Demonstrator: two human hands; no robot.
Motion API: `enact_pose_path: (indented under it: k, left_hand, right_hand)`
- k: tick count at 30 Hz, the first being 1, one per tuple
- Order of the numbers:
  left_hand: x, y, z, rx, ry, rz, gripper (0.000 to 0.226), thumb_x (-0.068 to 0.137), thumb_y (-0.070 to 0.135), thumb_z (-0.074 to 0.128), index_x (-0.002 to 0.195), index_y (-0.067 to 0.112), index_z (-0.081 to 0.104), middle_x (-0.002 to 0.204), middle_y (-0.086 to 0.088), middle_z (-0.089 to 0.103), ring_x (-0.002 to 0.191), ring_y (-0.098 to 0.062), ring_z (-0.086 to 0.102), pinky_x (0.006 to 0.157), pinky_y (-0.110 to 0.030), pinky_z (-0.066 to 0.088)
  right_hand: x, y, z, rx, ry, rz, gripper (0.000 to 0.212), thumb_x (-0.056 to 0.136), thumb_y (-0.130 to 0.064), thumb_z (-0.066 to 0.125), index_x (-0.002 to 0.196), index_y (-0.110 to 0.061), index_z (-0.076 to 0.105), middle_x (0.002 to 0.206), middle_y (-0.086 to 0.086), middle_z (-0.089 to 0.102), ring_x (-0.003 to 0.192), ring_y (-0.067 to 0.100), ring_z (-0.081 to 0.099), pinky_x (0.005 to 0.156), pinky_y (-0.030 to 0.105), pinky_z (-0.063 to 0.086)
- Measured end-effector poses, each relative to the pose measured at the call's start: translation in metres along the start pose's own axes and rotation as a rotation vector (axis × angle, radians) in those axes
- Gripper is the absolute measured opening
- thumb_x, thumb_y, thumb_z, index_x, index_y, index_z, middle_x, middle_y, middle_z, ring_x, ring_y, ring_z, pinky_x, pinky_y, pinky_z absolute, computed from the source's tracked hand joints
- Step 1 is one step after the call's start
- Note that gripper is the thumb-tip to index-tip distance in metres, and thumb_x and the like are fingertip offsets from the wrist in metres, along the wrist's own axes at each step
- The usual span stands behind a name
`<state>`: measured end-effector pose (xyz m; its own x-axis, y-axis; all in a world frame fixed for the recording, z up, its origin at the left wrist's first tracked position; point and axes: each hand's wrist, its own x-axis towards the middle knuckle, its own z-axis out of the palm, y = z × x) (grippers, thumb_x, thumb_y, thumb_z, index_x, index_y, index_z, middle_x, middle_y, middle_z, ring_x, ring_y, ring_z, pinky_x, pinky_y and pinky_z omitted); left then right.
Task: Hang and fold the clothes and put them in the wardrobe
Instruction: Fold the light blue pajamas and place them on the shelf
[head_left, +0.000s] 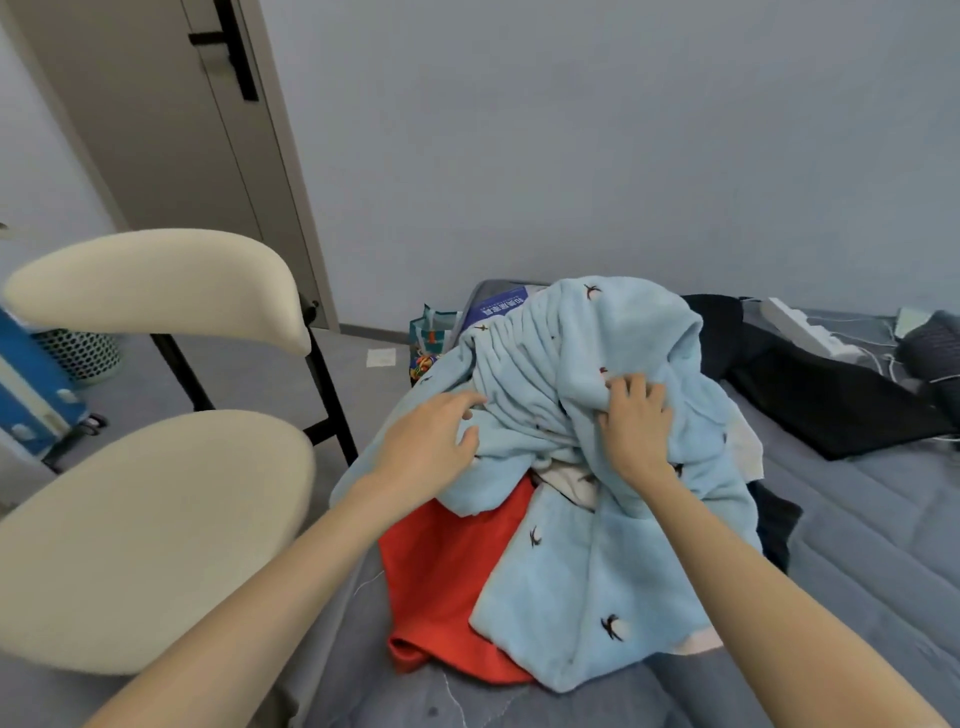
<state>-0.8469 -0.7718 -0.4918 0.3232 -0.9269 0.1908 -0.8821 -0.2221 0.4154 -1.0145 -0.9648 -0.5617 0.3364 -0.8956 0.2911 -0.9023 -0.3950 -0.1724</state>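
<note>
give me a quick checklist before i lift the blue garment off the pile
1. Right hand grips the blue garment: ok, fingers bunched in the fabric.
2. Left hand has a hold: not ok, fingers relaxed at the fabric's edge.
3. Blue garment free of the pile: cannot tell, it drapes over the orange garment and its folds hide what lies inside.
4. Swing room on the left: probably not ok, the chair stands close beside the bed.
5. Hanger at hand: cannot tell, none in view.

Light-blue fleece garment (613, 457), dark bird motifs; orange-red cloth (441, 587); cream chair (145, 535); grey bedcover (857, 519).
</note>
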Motion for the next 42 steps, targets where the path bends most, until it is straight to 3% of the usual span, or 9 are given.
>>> enact_pose_path:
  k: [9, 14, 17, 21, 24, 30, 35, 38, 42]
  left_hand:
    - [0.002, -0.026, -0.015, -0.025, 0.094, 0.035, 0.057, 0.097, 0.025, 0.048, 0.150, 0.030, 0.025, 0.140, 0.001, 0.042, 0.122, -0.020, 0.047, 0.087, -0.031, 0.043]
    - [-0.008, -0.048, -0.049, -0.131, 0.258, 0.040, 0.082, 0.093, 0.025, 0.056, 0.152, 0.039, 0.001, 0.140, 0.002, 0.033, 0.120, -0.020, 0.043, 0.086, -0.038, 0.047]
    - [-0.021, -0.068, -0.074, -0.202, 0.312, 0.058, 0.092, 0.089, 0.026, 0.063, 0.147, 0.052, -0.003, 0.141, 0.006, 0.033, 0.122, -0.014, 0.042, 0.086, -0.038, 0.048]
    - [-0.050, -0.100, -0.093, -0.358, 0.335, -0.018, 0.082, 0.084, 0.011, 0.069, 0.124, 0.070, 0.028, 0.145, 0.003, 0.038, 0.127, -0.022, 0.045, 0.097, -0.045, 0.046]
    - [-0.075, -0.127, -0.087, -0.386, 0.321, -0.143, 0.041, 0.085, 0.014, 0.068, 0.099, 0.050, 0.054, 0.128, 0.001, 0.056, 0.111, -0.022, 0.058, 0.086, -0.037, 0.047]
    - [-0.120, -0.166, -0.058, -0.369, 0.238, -0.262, 0.021, 0.086, 0.009, 0.059, 0.099, 0.026, 0.058, 0.101, 0.004, 0.061, 0.094, -0.016, 0.057, 0.079, -0.034, 0.047]
    - [-0.135, -0.177, -0.055, -0.597, 0.210, -0.311, 0.031, 0.092, 0.006, 0.051, 0.094, 0.036, 0.053, 0.091, 0.017, 0.064, 0.085, -0.008, 0.059, 0.075, -0.026, 0.047]
    - [-0.133, -0.174, -0.053, -0.653, 0.184, -0.334, 0.023, 0.094, 0.009, 0.051, 0.099, 0.031, 0.054, 0.100, 0.011, 0.064, 0.092, -0.011, 0.059, 0.081, -0.028, 0.047]
    - [-0.132, -0.178, -0.066, -0.786, 0.262, -0.418, 0.015, 0.095, 0.018, 0.055, 0.097, 0.033, 0.051, 0.100, 0.013, 0.061, 0.090, -0.004, 0.057, 0.069, -0.021, 0.044]
  right_hand:
    - [-0.001, -0.046, -0.068, 0.790, 0.194, -0.288, 0.015, 0.094, 0.003, 0.041, 0.087, -0.008, 0.048, 0.083, 0.001, 0.043, 0.077, 0.010, 0.035, 0.071, 0.025, 0.030]
    - [-0.018, -0.103, -0.117, 0.762, 0.125, -0.609, 0.030, 0.095, -0.007, 0.044, 0.121, 0.000, 0.058, 0.113, 0.012, 0.060, 0.098, 0.005, 0.044, 0.088, 0.017, 0.034]
    - [-0.039, -0.145, -0.128, 0.888, 0.110, -0.768, 0.029, 0.089, 0.005, 0.052, 0.114, -0.007, 0.061, 0.103, -0.011, 0.063, 0.086, -0.012, 0.048, 0.079, 0.006, 0.035]
    - [-0.075, -0.202, -0.123, 1.081, -0.108, -0.795, 0.040, 0.082, 0.009, 0.054, 0.101, -0.025, 0.058, 0.082, -0.026, 0.059, 0.070, -0.004, 0.053, 0.066, 0.008, 0.038]
    - [-0.100, -0.223, -0.102, 1.126, -0.296, -0.708, 0.023, 0.085, 0.005, 0.059, 0.097, -0.015, 0.060, 0.082, -0.013, 0.063, 0.070, 0.001, 0.055, 0.066, 0.017, 0.043]
    - [-0.129, -0.215, -0.064, 0.947, -0.468, -0.631, 0.018, 0.097, -0.021, 0.057, 0.113, -0.018, 0.065, 0.113, -0.012, 0.067, 0.106, 0.003, 0.058, 0.091, 0.023, 0.048]
    - [-0.118, -0.184, -0.031, 0.162, -0.547, -0.674, 0.084, 0.081, -0.042, 0.067, 0.150, -0.029, 0.021, 0.156, -0.001, 0.020, 0.141, 0.030, 0.018, 0.112, 0.041, 0.025]
    - [-0.120, -0.185, -0.015, -0.119, -0.386, -0.664, 0.048, 0.093, -0.030, 0.050, 0.138, -0.026, 0.037, 0.143, -0.002, 0.042, 0.128, 0.025, 0.037, 0.094, 0.034, 0.032]
    - [-0.103, -0.201, -0.037, 0.063, -0.114, -0.698, 0.034, 0.092, -0.011, 0.045, 0.123, -0.023, 0.053, 0.106, -0.001, 0.065, 0.096, 0.027, 0.057, 0.066, 0.034, 0.036]
